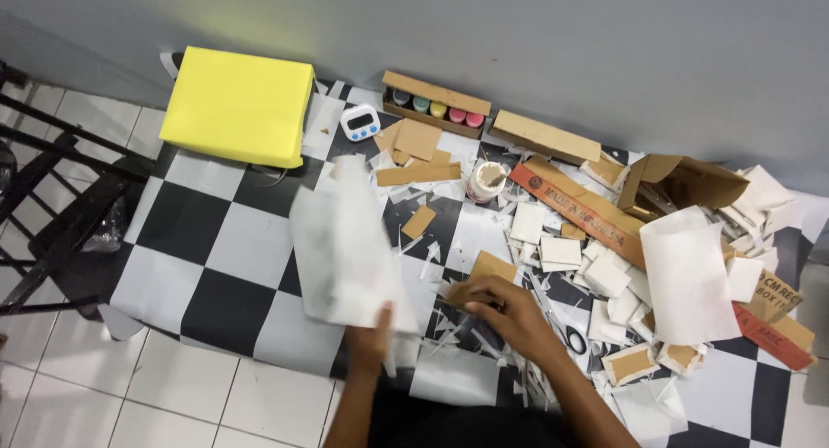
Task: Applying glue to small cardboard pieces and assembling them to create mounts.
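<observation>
My left hand (370,337) grips the lower edge of a large white paper sheet (345,241), which is blurred and lifted above the black-and-white chequered mat (199,232). My right hand (499,308) rests among paper scraps, its fingers pinching the edge of a small brown cardboard piece (490,267). Black scissors (572,337) lie just right of that wrist.
A yellow box (237,104) sits at the far left. Near the wall are a white digital timer (360,122), a cardboard box of paint pots (434,105), a glue pot (486,181), open cardboard boxes (682,182) and many white and brown cut-outs (604,275). A black chair (43,206) stands left.
</observation>
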